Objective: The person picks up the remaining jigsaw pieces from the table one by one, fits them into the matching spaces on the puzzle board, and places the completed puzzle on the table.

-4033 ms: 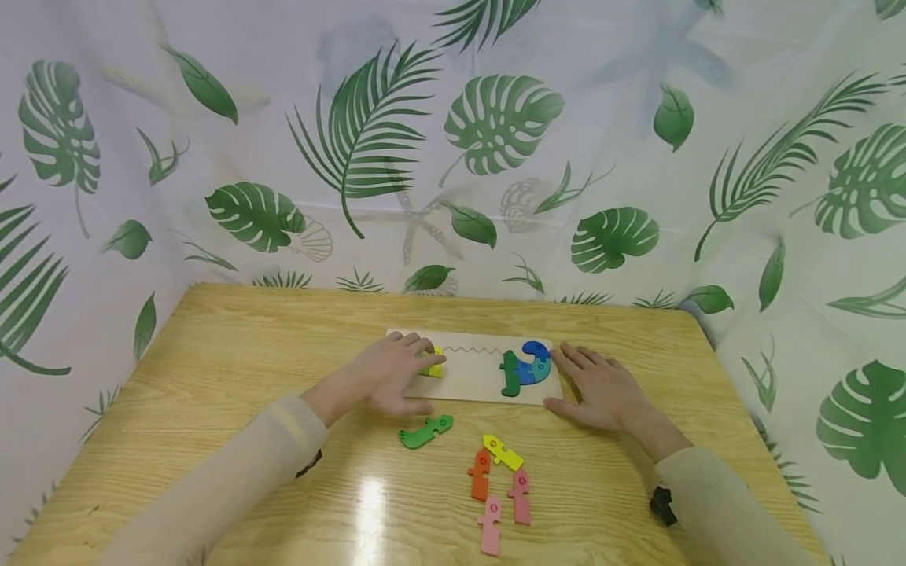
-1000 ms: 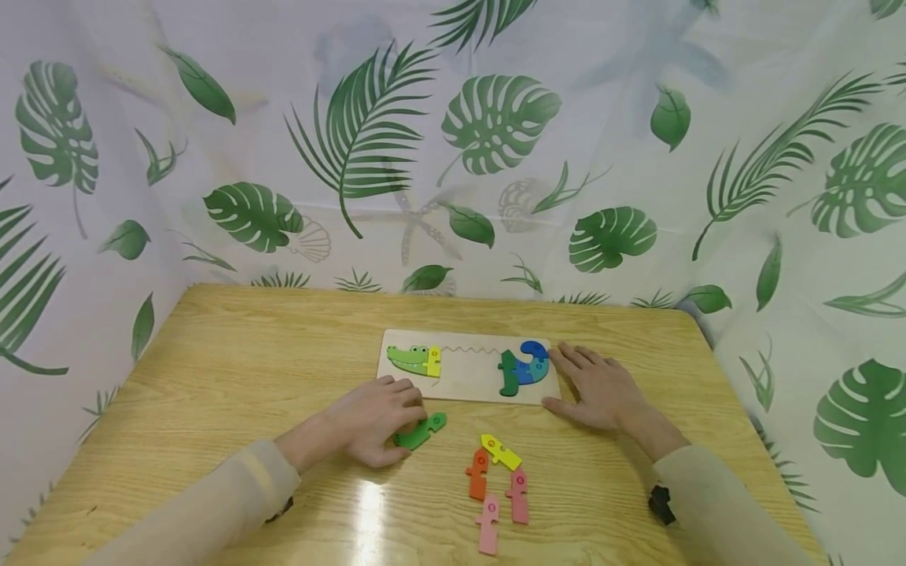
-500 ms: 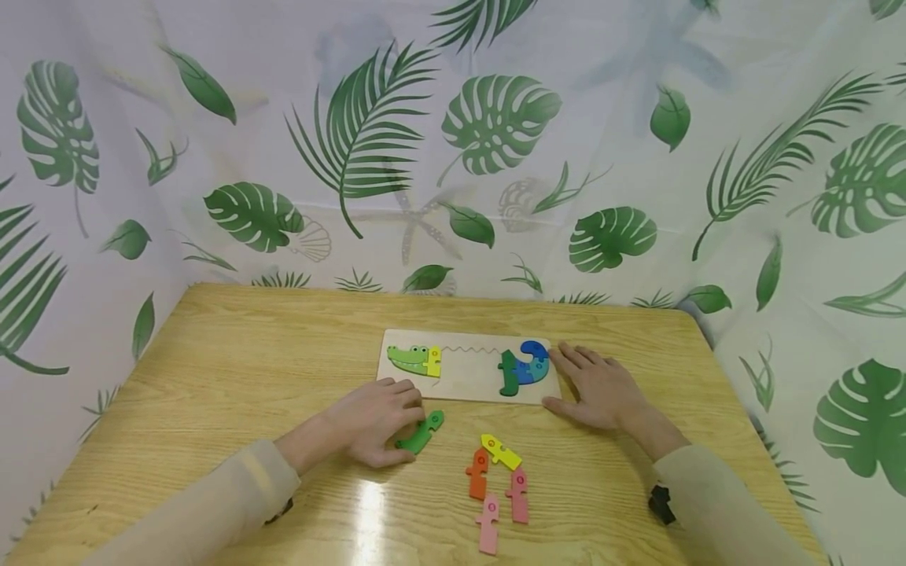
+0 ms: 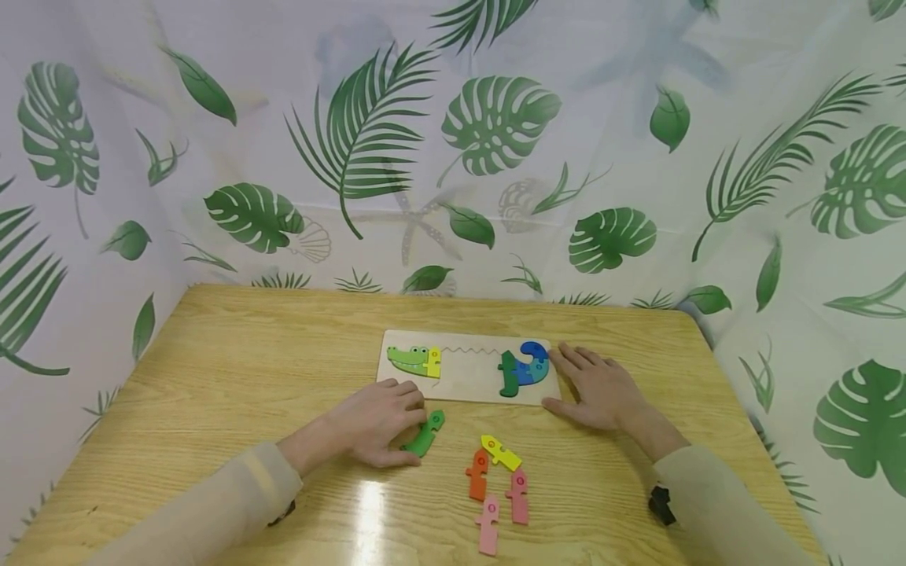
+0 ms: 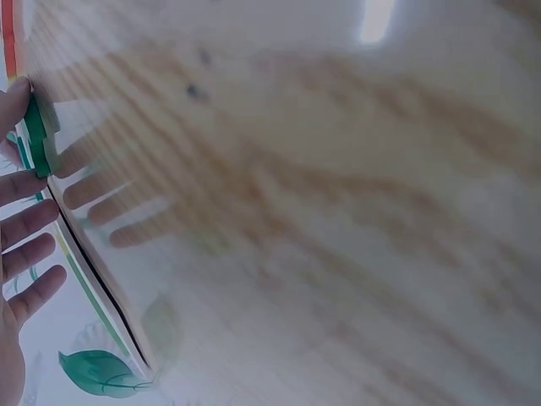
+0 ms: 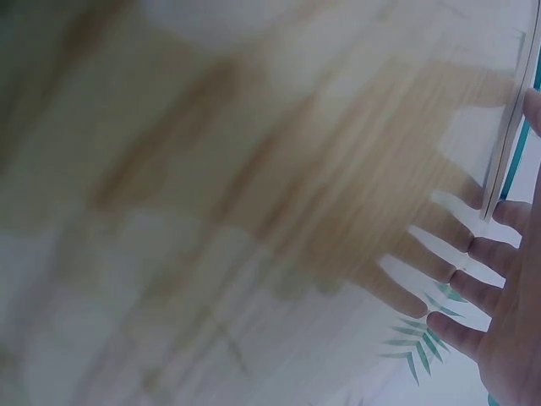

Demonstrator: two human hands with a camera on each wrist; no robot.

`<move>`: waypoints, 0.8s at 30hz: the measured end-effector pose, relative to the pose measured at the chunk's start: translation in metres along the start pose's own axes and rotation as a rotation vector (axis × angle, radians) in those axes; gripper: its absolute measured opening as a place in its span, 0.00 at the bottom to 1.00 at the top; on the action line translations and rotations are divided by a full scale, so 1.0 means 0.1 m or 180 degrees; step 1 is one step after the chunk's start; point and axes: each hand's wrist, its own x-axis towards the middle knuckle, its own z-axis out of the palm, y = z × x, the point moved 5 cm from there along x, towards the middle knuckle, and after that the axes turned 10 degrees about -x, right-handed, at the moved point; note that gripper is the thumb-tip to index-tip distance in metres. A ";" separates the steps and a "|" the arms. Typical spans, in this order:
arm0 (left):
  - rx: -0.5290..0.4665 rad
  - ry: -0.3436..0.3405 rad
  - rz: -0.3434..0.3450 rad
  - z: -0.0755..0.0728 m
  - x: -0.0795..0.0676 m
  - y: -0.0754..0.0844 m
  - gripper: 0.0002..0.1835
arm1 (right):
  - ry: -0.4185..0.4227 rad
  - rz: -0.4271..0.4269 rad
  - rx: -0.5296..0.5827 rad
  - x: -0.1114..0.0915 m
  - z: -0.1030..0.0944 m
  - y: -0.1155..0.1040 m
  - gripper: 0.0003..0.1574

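Observation:
My left hand [image 4: 378, 420] is in front of the wooden puzzle board [image 4: 467, 377] and pinches a green puzzle piece [image 4: 428, 436] between thumb and fingers. In the left wrist view the thumb and index finger meet opposite ends of the green piece [image 5: 36, 135], which lies at table level; the other fingers are spread. My right hand [image 4: 602, 389] rests with extended fingers against the board's right edge. On the board sit a crocodile head [image 4: 408, 359] with a yellow piece [image 4: 434, 362] at left, and a dark green leg piece [image 4: 509, 373] with a blue tail [image 4: 535, 362] at right.
Nearer the person lie several loose pieces: a yellow one [image 4: 501, 453], an orange one [image 4: 477, 474] and two pink ones [image 4: 519, 497]. The wooden table [image 4: 269, 338] meets a white leaf-printed cloth [image 4: 495, 259] behind and at both sides.
My left hand has come off the board's left part, uncovering the crocodile head, and taken hold of the green piece. The piece has turned to stand steeper. The right hand has stayed in place.

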 end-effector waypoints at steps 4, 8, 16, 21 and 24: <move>0.0027 -0.0021 0.0000 0.00 0.01 0.02 0.34 | 0.0013 0.0004 -0.0031 0.00 0.00 0.01 0.62; 0.0072 -0.0037 -0.0026 0.00 0.02 0.03 0.35 | 0.0006 -0.0003 -0.0037 0.00 0.01 0.01 0.62; 0.0182 0.0028 -0.0049 -0.03 0.02 0.08 0.36 | -0.0038 0.0015 -0.0015 0.00 -0.01 -0.01 0.62; 0.0210 0.0043 -0.0088 -0.03 0.02 0.09 0.36 | -0.0028 0.0015 -0.0049 0.00 -0.03 -0.01 0.62; 0.0241 0.0026 -0.0118 -0.01 0.03 0.09 0.36 | -0.0034 0.0012 -0.0064 0.00 -0.03 -0.01 0.62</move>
